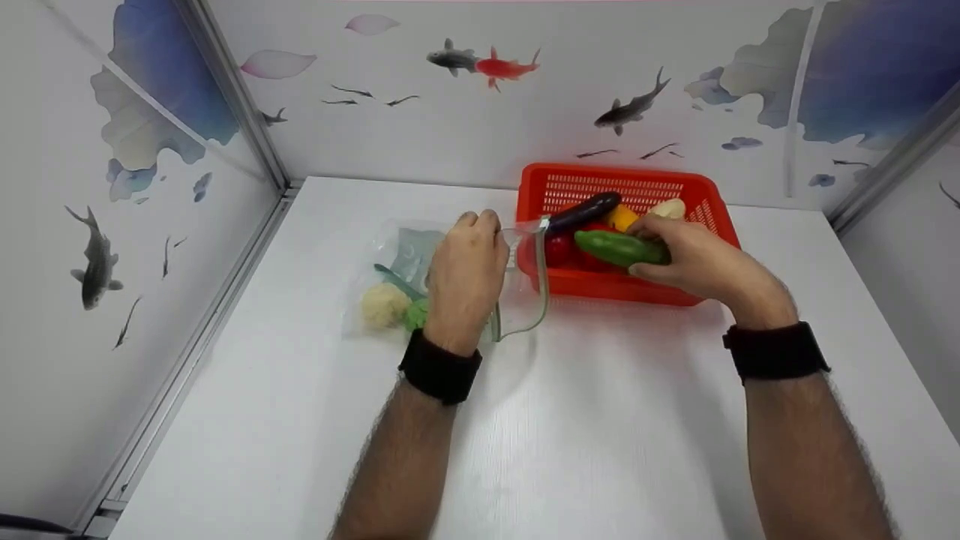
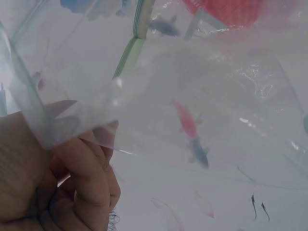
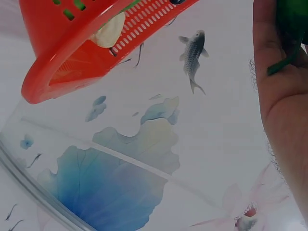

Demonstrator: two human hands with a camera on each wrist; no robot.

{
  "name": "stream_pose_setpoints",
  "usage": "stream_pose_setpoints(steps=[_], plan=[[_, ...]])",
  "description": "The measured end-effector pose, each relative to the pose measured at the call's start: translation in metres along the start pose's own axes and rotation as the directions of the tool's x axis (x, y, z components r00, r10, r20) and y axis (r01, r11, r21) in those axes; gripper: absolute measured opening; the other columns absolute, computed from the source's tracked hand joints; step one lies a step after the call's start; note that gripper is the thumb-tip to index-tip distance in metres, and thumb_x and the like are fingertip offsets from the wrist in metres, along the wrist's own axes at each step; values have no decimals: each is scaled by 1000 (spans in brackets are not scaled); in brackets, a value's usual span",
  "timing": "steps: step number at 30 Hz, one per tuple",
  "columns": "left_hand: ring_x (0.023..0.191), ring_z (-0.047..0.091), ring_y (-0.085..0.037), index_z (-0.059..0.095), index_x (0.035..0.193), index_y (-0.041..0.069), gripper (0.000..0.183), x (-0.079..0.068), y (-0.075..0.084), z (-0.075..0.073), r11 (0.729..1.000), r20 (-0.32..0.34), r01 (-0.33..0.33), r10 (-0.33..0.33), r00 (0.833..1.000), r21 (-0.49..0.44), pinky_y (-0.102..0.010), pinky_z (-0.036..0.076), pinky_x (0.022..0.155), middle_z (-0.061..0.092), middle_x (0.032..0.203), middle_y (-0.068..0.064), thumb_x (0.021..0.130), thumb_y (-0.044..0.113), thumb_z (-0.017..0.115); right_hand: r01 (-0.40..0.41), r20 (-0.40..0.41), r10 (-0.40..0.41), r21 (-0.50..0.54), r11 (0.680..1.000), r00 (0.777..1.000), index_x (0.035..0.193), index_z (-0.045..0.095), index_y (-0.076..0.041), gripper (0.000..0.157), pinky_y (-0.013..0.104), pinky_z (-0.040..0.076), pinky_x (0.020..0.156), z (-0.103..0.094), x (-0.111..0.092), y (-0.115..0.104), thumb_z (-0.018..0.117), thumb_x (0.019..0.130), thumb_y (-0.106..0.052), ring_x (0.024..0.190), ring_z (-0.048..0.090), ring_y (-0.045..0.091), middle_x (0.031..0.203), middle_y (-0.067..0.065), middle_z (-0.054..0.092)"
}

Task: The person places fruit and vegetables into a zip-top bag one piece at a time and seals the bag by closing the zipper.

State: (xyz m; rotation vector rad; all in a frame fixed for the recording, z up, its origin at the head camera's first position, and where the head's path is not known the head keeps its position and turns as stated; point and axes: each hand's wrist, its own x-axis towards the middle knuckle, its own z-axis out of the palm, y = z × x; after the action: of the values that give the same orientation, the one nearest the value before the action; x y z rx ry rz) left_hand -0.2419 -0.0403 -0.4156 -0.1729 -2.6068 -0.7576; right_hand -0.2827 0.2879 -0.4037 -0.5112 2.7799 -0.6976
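My left hand [image 1: 469, 270] pinches the edge of a clear zip bag [image 2: 159, 91], whose green-lined mouth stands open toward the basket. A pale cauliflower-like piece [image 1: 385, 306] and a bright green vegetable [image 1: 416, 313] show through the bag's plastic, the latter partly hidden by my wrist. My right hand [image 1: 694, 255] holds a long green pepper [image 1: 621, 247] by its stem end, over the red basket [image 1: 626, 289]. In the right wrist view only part of the pepper [image 3: 293, 19] shows, with its stem along the palm.
In the basket lie a dark eggplant [image 1: 585, 212], a red round vegetable [image 1: 558, 250], a yellow piece [image 1: 622, 218] and a whitish piece [image 1: 669, 209]. The white table [image 1: 600, 420] meets a fish-painted wall [image 1: 360, 142] right behind the basket. Another panel [image 1: 67, 337] stands at left.
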Motion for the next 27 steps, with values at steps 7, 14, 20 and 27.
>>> stream_pose_setpoints(steps=[7, 14, 20, 27], plan=[[96, 86, -30, 83, 121, 2, 13, 1, 1, -1, 1000, 11, 4, -4, 1000, -6, -41, 74, 84, 82, 108, -15, 115, 10, 74, 48, -15, -48, 12, 999, 999, 149, 68, -14, 48, 46, 64, 102, -1, -10, -24, 88, 106, -23, 119, 73, 34, 130, 15, 79], [100, 87, -29, 83, 122, 2, 13, 2, 3, -2, 1000, 30, 15, -14, 999, -11, -40, 74, 86, 82, 110, -15, 115, 10, 74, 142, -5, -142, -11, 990, 990, 146, 72, -17, 43, 52, 66, 105, 5, -17, -48, 89, 107, -22, 115, 74, 29, 127, 10, 80], [101, 87, -30, 83, 121, 3, 12, 2, 1, -3, 1000, 17, 17, -17, 1000, -14, -41, 74, 88, 83, 111, -15, 114, 9, 75, 244, 0, -244, -59, 968, 970, 147, 75, -17, 41, 49, 66, 102, 15, -16, -65, 86, 107, -15, 109, 73, 22, 123, 4, 82], [97, 87, -30, 83, 119, 2, 11, 1, -3, -4, 999, -20, -5, 4, 1000, -37, -41, 74, 82, 83, 108, -15, 113, 6, 76, 297, 17, -296, -79, 952, 955, 150, 78, -13, 46, 52, 68, 107, 28, -10, -77, 83, 105, -9, 114, 74, 25, 131, 6, 83]])
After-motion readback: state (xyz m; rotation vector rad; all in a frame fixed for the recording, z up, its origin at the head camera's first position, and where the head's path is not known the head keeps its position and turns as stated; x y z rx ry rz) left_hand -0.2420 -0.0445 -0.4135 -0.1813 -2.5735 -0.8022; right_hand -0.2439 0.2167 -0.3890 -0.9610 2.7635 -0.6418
